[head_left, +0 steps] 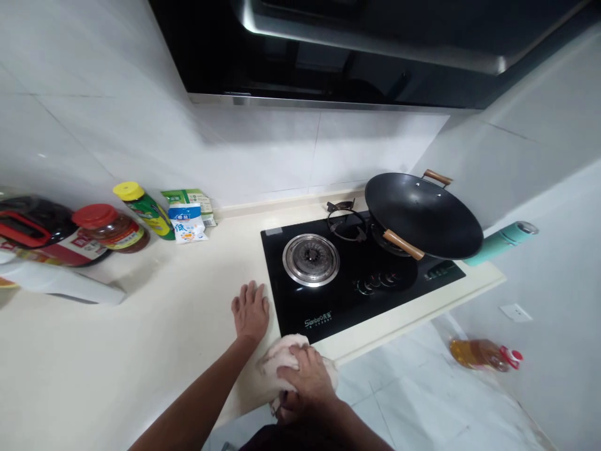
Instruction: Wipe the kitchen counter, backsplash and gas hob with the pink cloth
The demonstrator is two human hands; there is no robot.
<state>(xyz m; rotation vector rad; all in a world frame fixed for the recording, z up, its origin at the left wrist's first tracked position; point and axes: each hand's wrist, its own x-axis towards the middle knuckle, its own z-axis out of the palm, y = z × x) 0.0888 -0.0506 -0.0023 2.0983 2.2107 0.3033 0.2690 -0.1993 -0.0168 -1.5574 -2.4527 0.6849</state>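
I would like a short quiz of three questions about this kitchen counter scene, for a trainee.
1. True or false: the right hand presses a pale crumpled cloth at the front edge of the cream countertop.
2. Where does the large black wok with wooden handles sit? A) on the right burner of the black glass gas hob B) on the floor C) beside the jars
3. Fill in: the left hand lies flat on the countertop, just left of the ____.

Key: 1 true; 2 A; 3 hob.
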